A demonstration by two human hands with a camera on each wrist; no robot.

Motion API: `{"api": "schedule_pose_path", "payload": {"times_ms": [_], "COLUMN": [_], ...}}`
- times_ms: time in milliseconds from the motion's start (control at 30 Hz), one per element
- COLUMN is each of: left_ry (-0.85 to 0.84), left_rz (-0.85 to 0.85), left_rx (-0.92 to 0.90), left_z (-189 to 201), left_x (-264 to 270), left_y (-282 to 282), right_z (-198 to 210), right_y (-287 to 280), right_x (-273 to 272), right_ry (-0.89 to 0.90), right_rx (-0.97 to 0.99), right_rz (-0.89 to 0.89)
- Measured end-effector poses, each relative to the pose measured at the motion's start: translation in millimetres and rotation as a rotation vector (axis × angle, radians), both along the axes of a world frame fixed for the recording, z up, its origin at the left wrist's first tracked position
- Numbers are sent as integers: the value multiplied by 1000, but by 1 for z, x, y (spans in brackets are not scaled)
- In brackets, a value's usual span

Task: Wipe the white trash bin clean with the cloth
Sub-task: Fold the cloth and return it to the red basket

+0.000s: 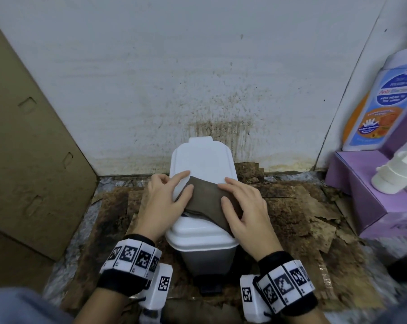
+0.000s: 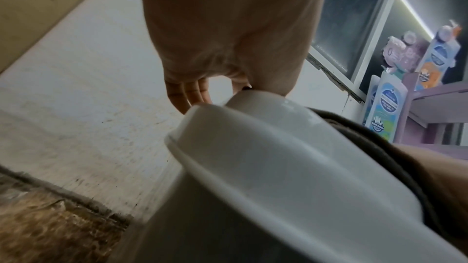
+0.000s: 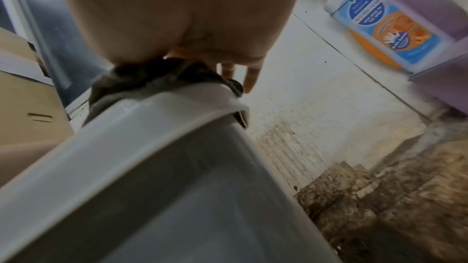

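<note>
- The white trash bin stands on the floor against a stained white wall, lid closed, on soiled, peeling cardboard.
- A brown cloth lies folded across the front half of the bin's lid, one corner hanging over the right front edge.
- The left hand rests at the lid's left side with fingers nearly straight; its thumb and forefinger lie against the cloth's left edge, and the forefinger reaches onto the bare lid. It grips nothing.
- The right hand lies flat on the cloth's right part, fingers spread and extended, pressing it onto the lid; the right wrist view shows cloth bunched under the palm.
- A tan cardboard panel leans at the left.
- To the right sits a purple box with a white pump top on it, and a blue-and-orange soap bottle behind.
</note>
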State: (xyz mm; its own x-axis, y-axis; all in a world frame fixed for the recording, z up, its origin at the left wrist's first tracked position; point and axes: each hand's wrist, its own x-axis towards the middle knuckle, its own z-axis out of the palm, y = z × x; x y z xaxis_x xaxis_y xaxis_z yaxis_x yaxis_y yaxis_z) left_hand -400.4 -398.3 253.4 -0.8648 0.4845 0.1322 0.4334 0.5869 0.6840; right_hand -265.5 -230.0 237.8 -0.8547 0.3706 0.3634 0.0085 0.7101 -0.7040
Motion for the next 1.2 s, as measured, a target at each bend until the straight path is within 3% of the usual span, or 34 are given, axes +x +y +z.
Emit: {"api": "schedule_pose_path", "payload": {"times_ms": [133, 233, 300, 600, 900, 1200], "left_ry": [61, 94, 84, 44, 116, 63], "left_rz": [-25, -21, -10, 5, -71, -16], "left_rx": [-52, -81, -69, 106, 261, 345], "left_z": [5, 5, 5, 8, 14, 21], "left_x": [6, 8, 11, 25, 39, 43], "left_y": [2, 2, 3, 2, 10, 24], "right_z": [-2, 5, 8, -7, 4, 21], "right_y": [-4, -1, 3, 14, 8, 15], "right_x": [4, 7, 8, 5, 8, 14], "right_ry": [-75, -229, -265, -99, 35, 117], "right_rx": [-149, -343, -401, -669, -471, -496], "right_rz": [-244, -361, -373, -246, -170, -226]}}
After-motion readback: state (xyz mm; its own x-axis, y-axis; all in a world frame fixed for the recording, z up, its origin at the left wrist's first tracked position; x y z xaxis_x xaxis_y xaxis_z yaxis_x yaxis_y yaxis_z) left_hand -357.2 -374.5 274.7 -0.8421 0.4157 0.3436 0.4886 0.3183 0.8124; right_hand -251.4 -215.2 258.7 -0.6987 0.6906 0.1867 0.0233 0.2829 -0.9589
